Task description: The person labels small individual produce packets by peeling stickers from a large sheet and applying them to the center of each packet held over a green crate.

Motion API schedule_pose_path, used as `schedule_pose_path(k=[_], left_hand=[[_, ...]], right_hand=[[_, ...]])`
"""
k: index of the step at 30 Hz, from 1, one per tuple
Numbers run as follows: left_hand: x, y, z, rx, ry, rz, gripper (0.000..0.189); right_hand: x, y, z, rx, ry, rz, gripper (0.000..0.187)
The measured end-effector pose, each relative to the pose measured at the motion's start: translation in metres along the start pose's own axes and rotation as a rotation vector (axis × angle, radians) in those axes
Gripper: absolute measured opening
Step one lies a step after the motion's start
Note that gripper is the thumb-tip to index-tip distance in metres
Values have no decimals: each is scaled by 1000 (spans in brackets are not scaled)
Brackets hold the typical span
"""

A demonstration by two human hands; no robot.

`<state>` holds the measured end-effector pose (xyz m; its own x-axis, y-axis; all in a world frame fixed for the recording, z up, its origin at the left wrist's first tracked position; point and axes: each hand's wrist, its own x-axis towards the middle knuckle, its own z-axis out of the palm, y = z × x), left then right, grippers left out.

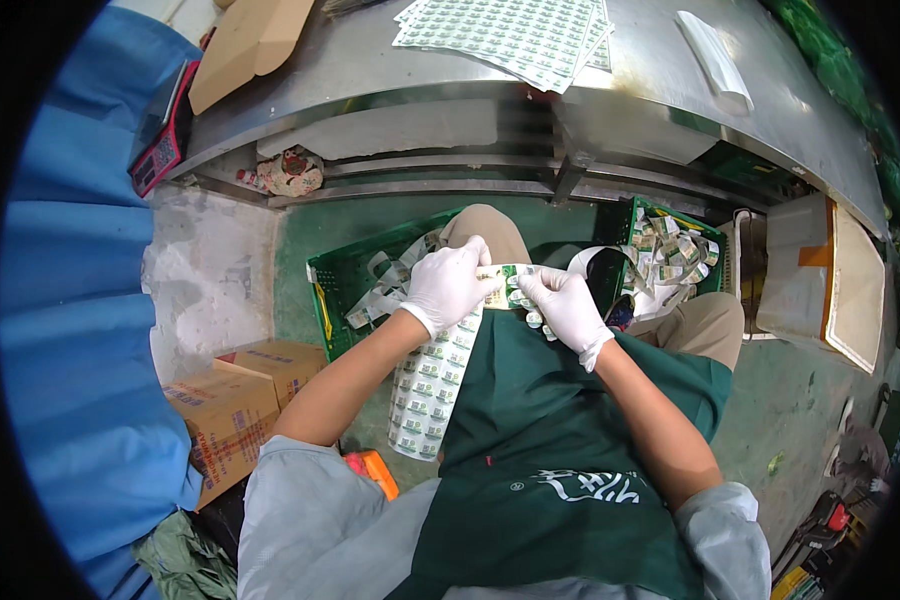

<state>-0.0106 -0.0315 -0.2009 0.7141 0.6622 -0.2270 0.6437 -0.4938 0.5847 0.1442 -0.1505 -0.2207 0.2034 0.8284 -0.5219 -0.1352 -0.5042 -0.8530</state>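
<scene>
My left hand (pixel 450 283), in a white glove, pinches the left end of a printed paper band (pixel 501 289) above my lap. A sheet of small printed stickers (pixel 427 390) hangs down below that same hand. My gloved right hand (pixel 562 304) grips the band's right part between thumb and fingers, and a few round stickers (pixel 534 320) show just beneath its fingertips. A white strip (pixel 585 259) curves beyond the right hand. Left of my knee, a green plastic crate (pixel 337 259) holds loose strips; a second green crate (pixel 720 240) at the right holds many printed bands.
A steel table (pixel 345 56) spans the front, bearing sticker sheets (pixel 495 34), a rolled white sheet (pixel 714 60) and a cardboard piece (pixel 247 49). Cardboard boxes (pixel 232 412) and a blue curtain (pixel 82 300) are at the left. A foam box (pixel 802 277) stands right.
</scene>
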Motion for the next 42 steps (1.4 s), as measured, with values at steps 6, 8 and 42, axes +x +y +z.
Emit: schedule_pose_path(k=[6, 8, 42], left_hand=[[-1, -10, 6, -62, 32, -13, 33], [-1, -13, 7, -78, 5, -26, 33], [-19, -104, -71, -126, -334, -384, 31]], right_hand=[[11, 12, 8, -433, 88, -140, 33], [11, 7, 9, -590, 113, -141, 42], [16, -31, -46, -84, 37, 65, 27]])
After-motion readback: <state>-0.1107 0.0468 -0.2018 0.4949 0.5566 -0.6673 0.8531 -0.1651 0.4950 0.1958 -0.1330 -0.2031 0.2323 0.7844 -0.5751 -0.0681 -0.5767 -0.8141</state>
